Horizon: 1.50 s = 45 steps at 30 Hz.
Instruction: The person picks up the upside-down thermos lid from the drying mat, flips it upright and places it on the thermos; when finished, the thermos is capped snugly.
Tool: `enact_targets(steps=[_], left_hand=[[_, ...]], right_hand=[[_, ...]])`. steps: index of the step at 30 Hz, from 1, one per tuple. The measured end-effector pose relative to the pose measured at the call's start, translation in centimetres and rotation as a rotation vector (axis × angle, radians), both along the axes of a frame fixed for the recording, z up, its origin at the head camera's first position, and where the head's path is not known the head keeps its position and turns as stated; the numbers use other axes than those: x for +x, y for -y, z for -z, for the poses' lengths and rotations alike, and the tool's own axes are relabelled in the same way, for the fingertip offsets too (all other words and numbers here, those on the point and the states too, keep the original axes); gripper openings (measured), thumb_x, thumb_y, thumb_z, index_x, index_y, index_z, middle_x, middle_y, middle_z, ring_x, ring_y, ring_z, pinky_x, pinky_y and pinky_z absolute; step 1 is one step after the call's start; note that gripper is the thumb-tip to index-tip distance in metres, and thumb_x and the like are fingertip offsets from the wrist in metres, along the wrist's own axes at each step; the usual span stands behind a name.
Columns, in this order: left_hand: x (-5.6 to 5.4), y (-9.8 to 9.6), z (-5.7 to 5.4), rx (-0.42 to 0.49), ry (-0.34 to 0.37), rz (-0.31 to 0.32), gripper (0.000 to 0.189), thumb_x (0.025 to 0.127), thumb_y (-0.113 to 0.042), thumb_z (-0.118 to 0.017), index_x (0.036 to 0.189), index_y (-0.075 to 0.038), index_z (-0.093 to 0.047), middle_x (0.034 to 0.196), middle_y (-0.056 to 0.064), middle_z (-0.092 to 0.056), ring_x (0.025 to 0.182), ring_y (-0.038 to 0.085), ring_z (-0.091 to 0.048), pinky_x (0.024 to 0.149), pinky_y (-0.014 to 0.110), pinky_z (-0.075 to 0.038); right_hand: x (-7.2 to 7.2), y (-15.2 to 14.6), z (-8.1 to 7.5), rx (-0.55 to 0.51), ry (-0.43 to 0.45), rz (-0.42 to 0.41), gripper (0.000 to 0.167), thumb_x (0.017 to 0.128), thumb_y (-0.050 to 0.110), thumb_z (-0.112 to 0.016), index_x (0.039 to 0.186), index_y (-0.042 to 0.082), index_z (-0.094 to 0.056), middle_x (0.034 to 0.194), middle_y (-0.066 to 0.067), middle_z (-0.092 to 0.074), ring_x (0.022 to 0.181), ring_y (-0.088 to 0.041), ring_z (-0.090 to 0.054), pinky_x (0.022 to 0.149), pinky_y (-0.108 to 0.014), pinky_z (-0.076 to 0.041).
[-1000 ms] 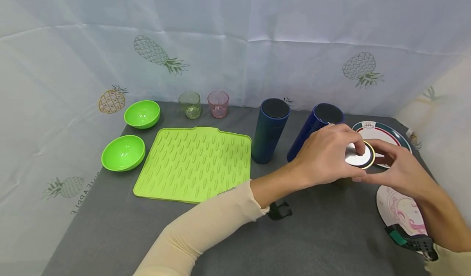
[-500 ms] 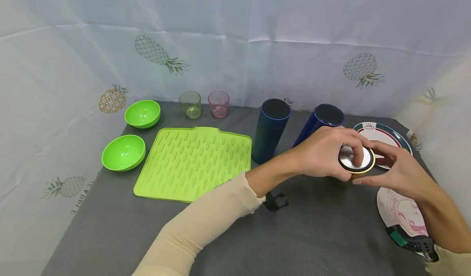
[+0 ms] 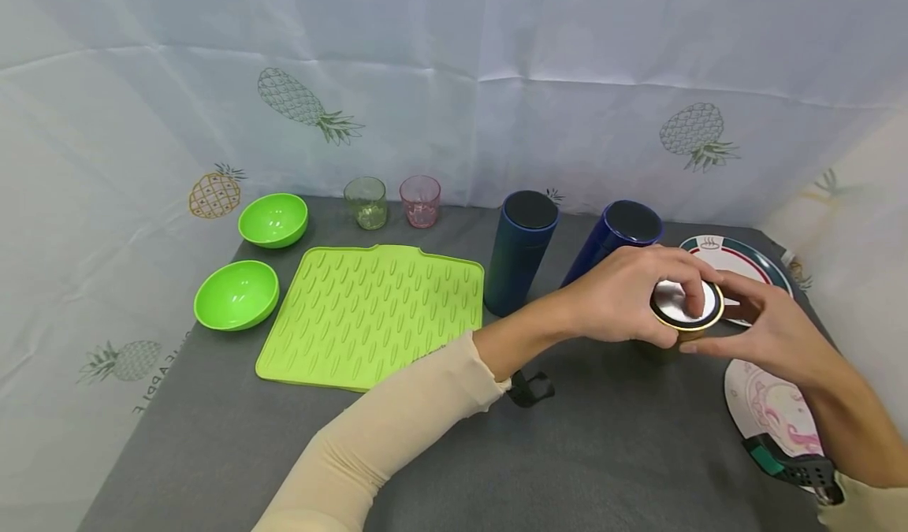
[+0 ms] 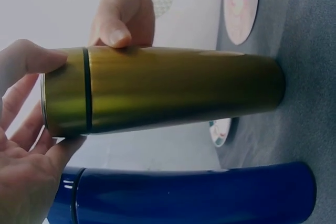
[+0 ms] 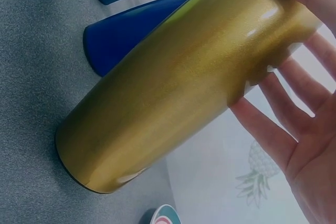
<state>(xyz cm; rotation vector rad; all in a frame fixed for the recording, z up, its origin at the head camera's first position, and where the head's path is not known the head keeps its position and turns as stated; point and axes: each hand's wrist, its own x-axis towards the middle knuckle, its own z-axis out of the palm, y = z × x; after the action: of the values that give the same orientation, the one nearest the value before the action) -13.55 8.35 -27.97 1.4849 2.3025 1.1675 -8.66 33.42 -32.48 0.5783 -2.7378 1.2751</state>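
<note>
A gold thermos point(image 5: 157, 93) stands upright at the right of the table; its base looks to be on the cloth. My left hand point(image 3: 624, 295) grips its gold lid point(image 4: 65, 93) from the side, thumb and fingers round the rim, one finger bent over the silvery top point(image 3: 674, 302). A dark seam runs between lid and body. On the other side, my right hand point(image 3: 776, 327) holds the body just below the lid, thumb in front and fingers behind. In the head view the hands hide most of the body.
Left of the thermos stand a blue thermos point(image 3: 603, 236) and a dark teal one point(image 3: 518, 264). Two plates, one green-rimmed point(image 3: 762, 260) and one pink-patterned point(image 3: 766, 406), lie at the right. A green mat point(image 3: 376, 319), green bowls point(image 3: 237, 295) and small glasses point(image 3: 421, 201) are further left.
The thermos top has shifted slightly left and toward me, with my left hand moving along on the lid. Over the last half second both hands stay almost in place.
</note>
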Motion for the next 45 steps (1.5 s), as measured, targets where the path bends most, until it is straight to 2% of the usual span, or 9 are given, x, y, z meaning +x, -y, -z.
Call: enact_targets(steps=[7, 18, 20, 22, 27, 28, 32, 40, 45], left_hand=[[0.0, 0.0, 0.5, 0.041, -0.011, -0.009, 0.022, 0.082, -0.014, -0.082, 0.1, -0.02, -0.071, 0.143, -0.006, -0.061, 0.125, -0.003, -0.051, 0.097, 0.001, -0.037], [0.5, 0.2, 0.7, 0.055, -0.075, -0.06, 0.019, 0.091, -0.019, -0.076, 0.109, -0.019, -0.072, 0.154, -0.002, -0.053, 0.141, 0.005, -0.049, 0.106, 0.005, -0.034], [0.7, 0.4, 0.6, 0.053, -0.08, -0.071, 0.021, 0.093, -0.022, -0.074, 0.114, -0.02, -0.072, 0.156, -0.002, -0.05, 0.143, 0.006, -0.047, 0.111, 0.007, -0.031], [0.8, 0.8, 0.5, 0.055, -0.08, -0.078, 0.024, 0.094, -0.024, -0.072, 0.118, -0.021, -0.072, 0.158, -0.002, -0.048, 0.145, 0.006, -0.044, 0.114, 0.01, -0.029], [1.5, 2.3, -0.1, 0.065, -0.077, -0.084, 0.03, 0.097, -0.026, -0.067, 0.126, -0.02, -0.069, 0.157, -0.004, -0.048, 0.145, 0.005, -0.042, 0.116, 0.01, -0.027], [1.6, 2.6, -0.3, 0.067, -0.082, -0.086, 0.03, 0.097, -0.026, -0.067, 0.127, -0.02, -0.069, 0.157, -0.004, -0.049, 0.145, 0.005, -0.043, 0.116, 0.01, -0.027], [2.2, 4.4, -0.6, 0.113, -0.158, -0.11, 0.03, 0.096, -0.025, -0.067, 0.125, -0.019, -0.07, 0.15, -0.002, -0.056, 0.14, 0.007, -0.048, 0.114, 0.01, -0.03], [3.4, 8.7, -0.9, 0.14, -0.374, -0.197, 0.025, 0.095, -0.025, -0.068, 0.119, -0.018, -0.073, 0.136, -0.002, -0.065, 0.128, 0.009, -0.056, 0.108, 0.011, -0.039], [4.1, 11.8, -0.4, 0.2, -0.435, -0.257, 0.021, 0.094, -0.023, -0.07, 0.114, -0.016, -0.075, 0.129, -0.001, -0.069, 0.122, 0.012, -0.061, 0.099, 0.016, -0.046]], right_hand=[[-0.1, -0.3, 0.2, -0.005, -0.004, 0.002, 0.099, 0.059, -0.018, -0.086, 0.148, 0.004, -0.051, 0.137, 0.019, -0.06, 0.102, 0.009, -0.066, 0.081, -0.005, -0.051], [-0.4, -0.8, 0.4, -0.035, -0.089, 0.04, 0.088, 0.053, -0.022, -0.086, 0.134, 0.003, -0.061, 0.117, 0.015, -0.066, 0.091, 0.007, -0.066, 0.081, -0.003, -0.05], [-0.6, -1.0, 0.4, -0.081, -0.097, 0.038, 0.09, 0.053, -0.026, -0.083, 0.135, 0.002, -0.06, 0.117, 0.013, -0.066, 0.089, 0.005, -0.067, 0.077, -0.005, -0.052], [-0.9, -1.2, 0.5, -0.193, -0.092, 0.008, 0.088, 0.054, -0.031, -0.078, 0.135, -0.002, -0.059, 0.117, 0.008, -0.066, 0.088, 0.002, -0.069, 0.075, -0.008, -0.055], [-2.0, -1.6, 0.4, -0.445, -0.1, -0.044, 0.081, 0.057, -0.038, -0.069, 0.132, -0.011, -0.057, 0.12, -0.002, -0.067, 0.098, -0.005, -0.07, 0.079, -0.011, -0.057], [-2.2, -1.5, 0.4, -0.457, -0.109, -0.03, 0.081, 0.058, -0.037, -0.069, 0.133, -0.011, -0.057, 0.12, -0.002, -0.068, 0.099, -0.005, -0.07, 0.08, -0.01, -0.056], [-3.1, -1.3, 0.3, -0.545, -0.094, 0.021, 0.078, 0.062, -0.036, -0.067, 0.134, -0.009, -0.057, 0.115, -0.002, -0.07, 0.097, -0.006, -0.072, 0.08, -0.011, -0.057], [-4.6, -1.0, 0.6, -0.601, -0.076, 0.09, 0.074, 0.069, -0.032, -0.067, 0.137, -0.005, -0.057, 0.12, -0.002, -0.069, 0.104, -0.007, -0.071, 0.082, -0.011, -0.056], [-5.0, -1.0, 1.1, -0.511, -0.09, 0.131, 0.073, 0.072, -0.028, -0.069, 0.139, -0.003, -0.057, 0.124, 0.001, -0.068, 0.106, -0.005, -0.07, 0.079, -0.01, -0.056]])
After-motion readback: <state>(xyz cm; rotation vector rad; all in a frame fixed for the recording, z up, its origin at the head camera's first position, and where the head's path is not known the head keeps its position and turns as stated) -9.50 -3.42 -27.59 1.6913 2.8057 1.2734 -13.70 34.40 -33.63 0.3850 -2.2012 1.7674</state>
